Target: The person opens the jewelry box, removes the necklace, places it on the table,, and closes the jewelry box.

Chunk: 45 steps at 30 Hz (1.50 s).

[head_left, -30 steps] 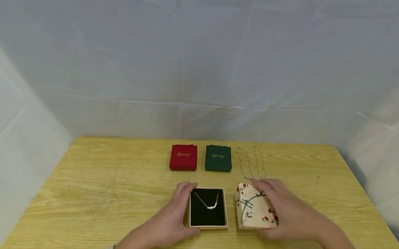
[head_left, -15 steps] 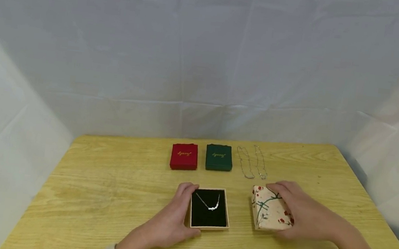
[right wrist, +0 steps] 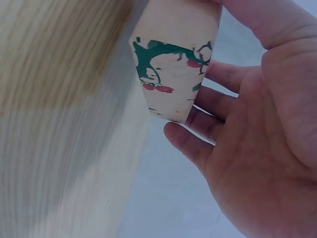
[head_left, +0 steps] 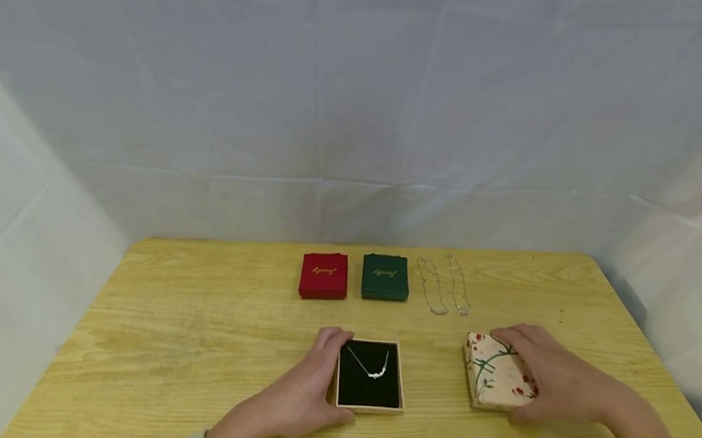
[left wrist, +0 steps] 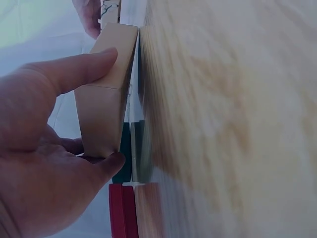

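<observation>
My left hand (head_left: pixel 304 389) grips the left side of an open jewelry box (head_left: pixel 401 396), thumb on the near side and fingers at the far corner. Inside, a silver necklace (head_left: pixel 376 375) with a pendant lies on black padding. In the left wrist view the box's plain cream sides (left wrist: pixel 101 116) show between thumb and fingers. To the right, my right hand (head_left: pixel 568 377) holds the cream box lid (head_left: pixel 498 377), printed with red blossoms and green branches, by its right side. The right wrist view shows the lid's printed wall (right wrist: pixel 171 69) between thumb and fingers, close over the table.
A red box (head_left: pixel 323 275) and a green box (head_left: pixel 385 277), both closed with gold lettering, sit farther back on the wooden table (head_left: pixel 198 331). Right of them lie thin silver necklaces (head_left: pixel 433 288). White cloth (head_left: pixel 363 106) hangs behind and at both sides.
My right hand has carried the lid to the right, away from the jewelry box. The box in my left hand has shifted slightly toward me.
</observation>
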{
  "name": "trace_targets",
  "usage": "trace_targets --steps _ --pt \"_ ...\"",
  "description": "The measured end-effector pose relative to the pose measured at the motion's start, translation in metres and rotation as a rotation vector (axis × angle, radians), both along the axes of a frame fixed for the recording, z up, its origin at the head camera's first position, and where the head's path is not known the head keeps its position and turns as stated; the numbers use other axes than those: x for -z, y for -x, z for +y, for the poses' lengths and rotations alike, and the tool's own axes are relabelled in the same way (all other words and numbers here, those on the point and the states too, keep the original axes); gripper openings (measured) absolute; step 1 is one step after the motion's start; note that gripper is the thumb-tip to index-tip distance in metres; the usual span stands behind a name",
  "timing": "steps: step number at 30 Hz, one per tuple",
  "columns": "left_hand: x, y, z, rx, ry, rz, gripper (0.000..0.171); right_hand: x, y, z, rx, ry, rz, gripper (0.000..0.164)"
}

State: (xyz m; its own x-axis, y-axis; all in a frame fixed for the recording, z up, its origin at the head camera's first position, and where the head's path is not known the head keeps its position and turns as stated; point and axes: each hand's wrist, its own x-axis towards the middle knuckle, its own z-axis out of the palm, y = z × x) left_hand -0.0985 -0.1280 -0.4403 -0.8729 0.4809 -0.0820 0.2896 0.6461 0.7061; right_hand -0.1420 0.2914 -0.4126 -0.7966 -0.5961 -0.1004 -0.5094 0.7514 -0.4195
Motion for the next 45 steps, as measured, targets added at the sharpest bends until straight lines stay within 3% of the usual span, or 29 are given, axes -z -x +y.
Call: trace_targets --steps 14,24,36,45 --pt "0.002 0.000 0.000 0.023 0.031 -0.035 0.112 0.011 0.005 0.019 -0.009 -0.023 -0.069 0.115" --pt "0.003 0.001 0.000 0.038 0.058 -0.022 0.113 0.011 0.004 0.023 -0.020 -0.028 -0.084 0.114" --pt "0.002 0.001 -0.001 0.031 0.058 -0.044 0.120 0.017 0.005 0.028 -0.026 -0.025 -0.072 0.119" --pt "0.000 0.002 -0.005 0.012 0.045 -0.052 0.125 0.008 0.004 0.017 -0.017 0.038 -0.040 0.119"
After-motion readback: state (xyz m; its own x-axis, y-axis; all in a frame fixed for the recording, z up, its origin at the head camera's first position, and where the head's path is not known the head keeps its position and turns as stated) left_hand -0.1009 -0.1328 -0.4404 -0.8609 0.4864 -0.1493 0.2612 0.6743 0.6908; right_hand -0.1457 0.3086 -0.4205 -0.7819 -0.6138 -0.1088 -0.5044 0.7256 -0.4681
